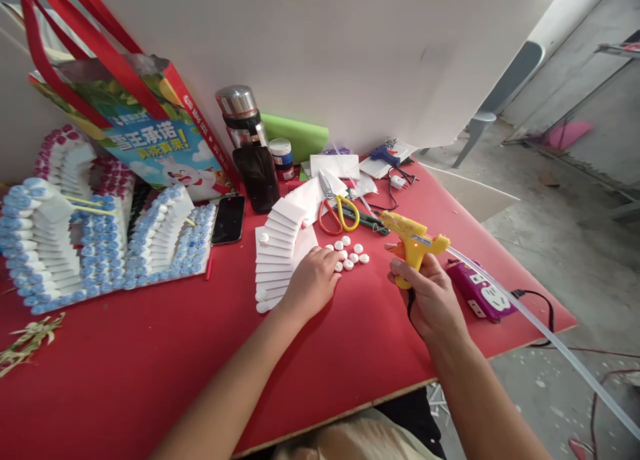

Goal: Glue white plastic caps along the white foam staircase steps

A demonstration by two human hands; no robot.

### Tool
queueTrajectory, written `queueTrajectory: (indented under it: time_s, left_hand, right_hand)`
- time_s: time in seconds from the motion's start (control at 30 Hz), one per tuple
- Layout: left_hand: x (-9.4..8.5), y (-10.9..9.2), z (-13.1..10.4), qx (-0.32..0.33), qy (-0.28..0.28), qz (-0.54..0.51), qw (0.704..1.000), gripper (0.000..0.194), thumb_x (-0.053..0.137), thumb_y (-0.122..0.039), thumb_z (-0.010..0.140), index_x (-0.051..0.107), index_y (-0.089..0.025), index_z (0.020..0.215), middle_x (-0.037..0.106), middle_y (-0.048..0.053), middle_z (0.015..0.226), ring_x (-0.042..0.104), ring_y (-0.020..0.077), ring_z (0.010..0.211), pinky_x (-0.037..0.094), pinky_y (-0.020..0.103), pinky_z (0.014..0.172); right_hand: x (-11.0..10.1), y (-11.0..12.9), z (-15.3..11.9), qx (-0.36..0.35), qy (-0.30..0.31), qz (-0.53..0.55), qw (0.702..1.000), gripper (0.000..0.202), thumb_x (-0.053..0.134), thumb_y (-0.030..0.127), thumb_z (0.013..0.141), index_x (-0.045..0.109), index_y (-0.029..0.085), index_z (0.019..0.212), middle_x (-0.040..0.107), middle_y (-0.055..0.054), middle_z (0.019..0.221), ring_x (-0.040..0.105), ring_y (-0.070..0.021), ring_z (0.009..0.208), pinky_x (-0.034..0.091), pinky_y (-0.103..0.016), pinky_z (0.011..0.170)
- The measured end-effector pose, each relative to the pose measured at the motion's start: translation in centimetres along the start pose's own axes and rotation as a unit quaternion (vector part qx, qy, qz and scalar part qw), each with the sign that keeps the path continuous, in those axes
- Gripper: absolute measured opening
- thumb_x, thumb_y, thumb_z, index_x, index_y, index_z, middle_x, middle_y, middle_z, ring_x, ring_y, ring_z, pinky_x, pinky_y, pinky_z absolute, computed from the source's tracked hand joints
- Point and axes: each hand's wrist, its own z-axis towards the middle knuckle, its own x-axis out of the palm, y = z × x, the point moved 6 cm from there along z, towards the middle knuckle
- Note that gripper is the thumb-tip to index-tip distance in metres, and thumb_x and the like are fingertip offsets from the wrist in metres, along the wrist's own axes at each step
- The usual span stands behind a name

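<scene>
Red-topped bench before a pale upright panel, with bare concrete floor at right. The right hand has its grip closed around the handle of a yellow glue gun, nozzle toward the left; a long translucent glue stick extends from the gun's rear. The left hand rests its fingertips at a cluster of small white rosettes; whether its grip is closed on one cannot be told. Just left of this hand lies a curved, stepped white piece, bearing one rosette near its upper left edge. Scissors lie beyond the cluster.
</scene>
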Motion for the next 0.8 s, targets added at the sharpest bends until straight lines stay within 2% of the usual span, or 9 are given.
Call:
queueTrajectory:
  time_s: [0.1,0.2,0.3,0.37,0.43,0.53,0.67,0.73,0.8]
  left_hand:
    - [-1.8,0.2,0.8,-0.022,-0.023,-0.030,0.999,0.015,0.058,-0.008,0.089,0.065,-0.019,0.096,0.070,0.006,0.100,0.064,0.0231,0.100,0.050,0.038,0.090]
    - [-3.4,0.6,2.8,-0.049,-0.053,-0.056,0.996,0.013,0.057,-0.011,0.092,0.066,-0.019,0.091,0.071,0.004,0.097,0.064,0.0201,0.094,0.051,0.034,0.086]
    - [-2.4,0.2,5.7,-0.019,0.002,-0.050,0.999,0.017,0.056,-0.010,0.091,0.070,-0.019,0.094,0.072,0.005,0.100,0.063,0.0213,0.099,0.050,0.034,0.089]
    - [-0.6,-0.5,7.4,0.022,0.062,-0.022,0.998,0.017,0.059,-0.009,0.088,0.071,-0.017,0.096,0.071,0.007,0.101,0.061,0.0242,0.101,0.048,0.037,0.092]
    - [1.2,-1.2,8.4,0.064,0.111,0.004,0.992,0.016,0.060,-0.006,0.085,0.072,-0.015,0.091,0.069,0.009,0.094,0.059,0.0260,0.097,0.047,0.039,0.093]
    - [2.8,-1.8,9.2,0.076,0.125,0.004,0.989,0.016,0.062,-0.001,0.078,0.069,-0.015,0.075,0.064,0.008,0.083,0.058,0.0250,0.089,0.047,0.039,0.091]
    - [2.6,-1.9,9.3,0.053,0.102,-0.029,0.993,0.022,0.060,0.002,0.078,0.066,-0.016,0.066,0.061,0.005,0.078,0.060,0.0223,0.087,0.047,0.034,0.088]
    - [1.6,-1.7,8.9,0.037,0.078,-0.054,0.995,0.018,0.060,-0.004,0.083,0.070,-0.016,0.077,0.064,0.006,0.085,0.063,0.0208,0.088,0.048,0.032,0.086]
    - [-0.2,-1.0,8.0,-0.009,0.045,-0.143,0.989,0.013,0.060,-0.016,0.090,0.072,-0.018,0.093,0.068,0.006,0.090,0.066,0.0184,0.082,0.050,0.030,0.077]
  right_hand:
    - [0.0,0.6,0.4,-0.025,0.008,0.025,0.999,0.024,0.082,0.022,0.078,0.067,0.024,0.097,0.070,-0.001,0.104,0.058,-0.0105,0.073,0.048,-0.025,0.066]
    - [-0.3,1.1,0.7,-0.060,0.022,0.015,0.998,0.027,0.080,0.022,0.080,0.067,0.025,0.104,0.069,-0.003,0.115,0.057,-0.0114,0.075,0.047,-0.027,0.069]
    - [-0.9,1.1,0.9,-0.071,0.015,-0.012,0.997,0.035,0.080,0.023,0.080,0.067,0.025,0.112,0.070,-0.004,0.112,0.054,-0.0115,0.075,0.046,-0.029,0.071]
    - [-1.2,1.0,0.9,-0.077,-0.001,-0.029,0.997,0.038,0.081,0.025,0.079,0.068,0.026,0.115,0.069,-0.004,0.108,0.053,-0.0119,0.075,0.045,-0.029,0.071]
    - [-1.3,1.2,0.9,-0.082,-0.007,-0.041,0.996,0.039,0.082,0.027,0.079,0.069,0.027,0.116,0.068,-0.003,0.104,0.051,-0.0123,0.073,0.044,-0.029,0.069]
    - [-1.0,1.4,0.7,-0.067,0.010,-0.048,0.997,0.038,0.081,0.033,0.079,0.070,0.027,0.115,0.066,-0.003,0.102,0.050,-0.0130,0.071,0.044,-0.030,0.065]
    - [-0.7,1.6,0.6,-0.044,0.030,-0.067,0.996,0.027,0.076,0.042,0.084,0.071,0.026,0.105,0.063,-0.002,0.088,0.050,-0.0141,0.068,0.043,-0.030,0.062]
    - [-0.6,1.9,0.8,-0.050,0.032,-0.095,0.994,0.027,0.073,0.047,0.086,0.071,0.025,0.102,0.061,-0.002,0.079,0.051,-0.0153,0.066,0.043,-0.031,0.061]
    - [-0.2,2.3,1.1,-0.056,0.043,-0.130,0.989,0.030,0.070,0.052,0.088,0.071,0.024,0.099,0.061,-0.002,0.075,0.053,-0.0164,0.065,0.043,-0.032,0.061]
